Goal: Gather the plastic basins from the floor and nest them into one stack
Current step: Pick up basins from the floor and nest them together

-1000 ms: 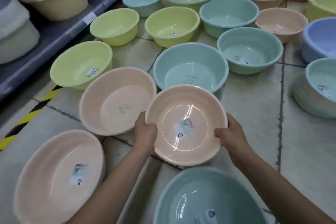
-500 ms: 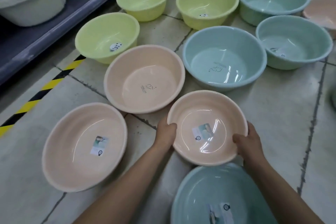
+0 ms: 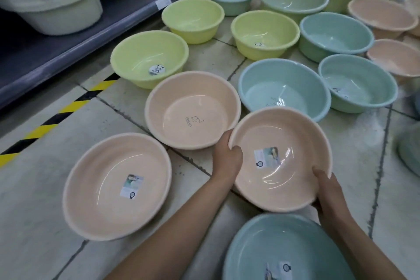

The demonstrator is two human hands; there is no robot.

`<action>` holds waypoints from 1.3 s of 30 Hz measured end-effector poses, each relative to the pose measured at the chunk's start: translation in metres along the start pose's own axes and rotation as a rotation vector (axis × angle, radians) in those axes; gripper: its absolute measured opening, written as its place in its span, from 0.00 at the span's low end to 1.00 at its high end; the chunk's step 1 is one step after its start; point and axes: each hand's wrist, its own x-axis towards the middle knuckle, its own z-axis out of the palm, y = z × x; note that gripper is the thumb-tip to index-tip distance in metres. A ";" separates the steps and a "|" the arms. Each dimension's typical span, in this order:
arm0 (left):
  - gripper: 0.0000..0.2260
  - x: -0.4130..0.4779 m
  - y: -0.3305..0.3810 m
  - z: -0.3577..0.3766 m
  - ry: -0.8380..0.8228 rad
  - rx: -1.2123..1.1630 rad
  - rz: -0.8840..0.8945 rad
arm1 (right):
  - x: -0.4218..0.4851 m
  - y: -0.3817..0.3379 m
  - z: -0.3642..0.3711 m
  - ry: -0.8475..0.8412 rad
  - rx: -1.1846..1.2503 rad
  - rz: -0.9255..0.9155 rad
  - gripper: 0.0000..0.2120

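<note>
Both hands hold one peach basin (image 3: pixel 284 138) a little below and right of the middle of the view. The left hand (image 3: pixel 227 154) grips its rim at about 9 o'clock: the thumb is hooked over the edge to the inside, and the other fingers go under the outer wall, where I cannot see them. The right hand (image 3: pixel 327 188) grips the rim at about 4 o'clock, with the thumb laid on the edge and the fingers curled below the basin. The basin is tilted, its open side turned toward the person, and it has a small label on its bottom.

Seen from the held basin, a second peach basin (image 3: pixel 193 109) with a small print inside stands on the floor (image 3: pixel 354 143) at 10 o'clock, with its rim just beside the left hand. A third peach basin (image 3: pixel 116 186) with a label lies at 8 o'clock, well apart. A teal basin (image 3: pixel 284 248) is at 6 o'clock, near the right wrist. A light blue basin (image 3: pixel 284 84) is at 12 o'clock; the far rim of the held basin covers part of its near rim. Many green, teal and peach basins stand further away. A grey shelf (image 3: pixel 68 48) and a yellow-black stripe (image 3: pixel 56 116) are on the left.
</note>
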 end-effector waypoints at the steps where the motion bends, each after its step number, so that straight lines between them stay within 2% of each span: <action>1: 0.24 0.002 0.005 -0.002 0.003 0.004 0.009 | -0.002 -0.003 0.002 -0.006 -0.021 -0.020 0.15; 8: 0.18 0.016 0.044 -0.030 -0.067 0.070 -0.096 | -0.018 -0.047 0.022 -0.056 -0.080 -0.111 0.15; 13: 0.14 0.029 0.106 -0.105 -0.164 0.338 0.029 | -0.054 -0.091 0.069 -0.168 -0.083 -0.202 0.17; 18: 0.14 0.012 0.131 -0.215 -0.013 0.410 -0.003 | -0.098 -0.089 0.152 -0.358 -0.120 -0.197 0.21; 24: 0.13 -0.013 0.075 -0.316 0.197 0.332 -0.156 | -0.133 -0.040 0.232 -0.499 -0.289 -0.147 0.17; 28: 0.14 -0.019 0.031 -0.350 0.255 0.257 -0.187 | -0.145 -0.008 0.260 -0.532 -0.438 -0.220 0.17; 34: 0.14 -0.022 -0.022 -0.374 0.229 0.229 -0.241 | -0.152 0.032 0.274 -0.506 -0.650 -0.382 0.26; 39: 0.15 -0.022 -0.048 -0.383 0.222 0.258 -0.232 | -0.158 0.052 0.280 -0.475 -0.679 -0.432 0.36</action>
